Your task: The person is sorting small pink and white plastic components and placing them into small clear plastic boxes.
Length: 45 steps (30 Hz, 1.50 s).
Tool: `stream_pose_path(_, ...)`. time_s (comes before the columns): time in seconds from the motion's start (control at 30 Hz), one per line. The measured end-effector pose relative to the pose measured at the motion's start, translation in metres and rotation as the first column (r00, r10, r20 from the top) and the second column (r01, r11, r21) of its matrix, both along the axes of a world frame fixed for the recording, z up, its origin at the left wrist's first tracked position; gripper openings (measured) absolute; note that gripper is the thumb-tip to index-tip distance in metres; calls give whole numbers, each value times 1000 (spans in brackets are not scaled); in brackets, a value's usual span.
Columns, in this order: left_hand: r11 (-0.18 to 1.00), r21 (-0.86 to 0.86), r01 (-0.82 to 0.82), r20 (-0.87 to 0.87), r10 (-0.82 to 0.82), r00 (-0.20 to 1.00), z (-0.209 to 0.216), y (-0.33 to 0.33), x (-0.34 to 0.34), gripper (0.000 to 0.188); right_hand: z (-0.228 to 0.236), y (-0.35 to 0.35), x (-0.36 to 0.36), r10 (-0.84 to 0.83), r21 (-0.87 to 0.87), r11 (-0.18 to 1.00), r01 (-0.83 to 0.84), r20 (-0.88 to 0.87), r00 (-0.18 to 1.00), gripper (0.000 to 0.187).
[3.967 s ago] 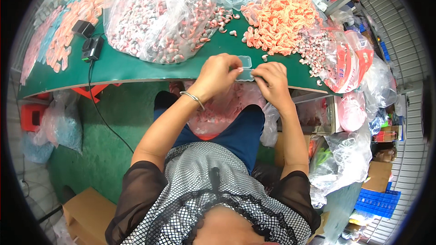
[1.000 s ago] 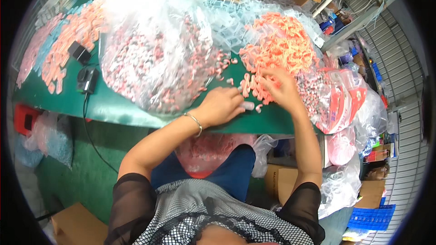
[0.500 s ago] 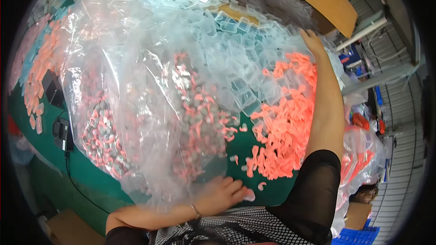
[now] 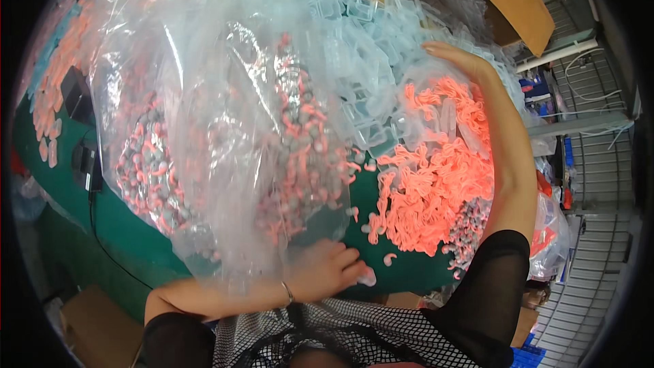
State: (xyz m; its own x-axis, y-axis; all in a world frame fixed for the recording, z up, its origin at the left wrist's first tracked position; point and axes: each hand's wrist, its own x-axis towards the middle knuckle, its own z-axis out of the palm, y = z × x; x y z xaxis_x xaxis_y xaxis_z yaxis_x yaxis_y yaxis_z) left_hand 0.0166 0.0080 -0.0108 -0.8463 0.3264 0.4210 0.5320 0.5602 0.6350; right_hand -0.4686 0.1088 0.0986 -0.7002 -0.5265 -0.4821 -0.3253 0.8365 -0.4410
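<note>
My left hand (image 4: 332, 272) is near the table's front edge, its fingers curled round a small translucent pinkish case (image 4: 368, 277) that sticks out past the fingertips. The left forearm lies against a large clear plastic bag (image 4: 204, 129) with many grey-and-pink pieces (image 4: 150, 163) under or inside it. My right hand (image 4: 453, 56) reaches to the far right, fingers stretched over a heap of clear empty plastic boxes (image 4: 371, 61). Its fingertips are partly blurred, and I see nothing held in them. Inside the bend of the right arm lies a pile of bright coral cord-like pieces (image 4: 426, 197).
Filled coral cases (image 4: 51, 123) lie at the left of the green table (image 4: 327, 228). Nearby are a black box (image 4: 78, 95) and a black device (image 4: 86, 167) with a cable. More grey-and-pink pieces (image 4: 469, 228) sit by my right elbow. A cardboard sheet (image 4: 507, 0) stands at the back right.
The whole view has shifted a little. My right hand has moved left and inward over the boxes. Grey-and-pink pieces now show beside my right elbow. The left hand keeps its grip.
</note>
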Motion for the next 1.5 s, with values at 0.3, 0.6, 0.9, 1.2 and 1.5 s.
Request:
stream_pose_path(0.3, 997, 25, 70, 28, -71, 997, 7, -10, 2, 24, 16, -53, 133, 205, -44, 979, -200, 155, 966, 77)
stream_pose_path(0.6, 996, 36, 80, -101, -76, 992, -4, -9, -3, 21, 13, -50, 182, 399, -37, 917, -397, 55, 915, 73)
stream_pose_path(0.9, 995, -34, 91, -82, -94, 992, 1, -16, -4, 27, 3, -27, 232, 310, -77, 899, -431, -583, 751, 66)
stream_pose_path(1.2, 983, -42, -177, -86, 173, 981, 11, -18, 53, 28, -16, -15, 311, -64, -375, 795, -476, -833, 550, 48)
stream_pose_path(1.5, 982, -100, -163, -198, 141, 970, -30, 11, 146, 29, -32, 7, 353, -513, -684, 552, -477, -729, 452, 45)
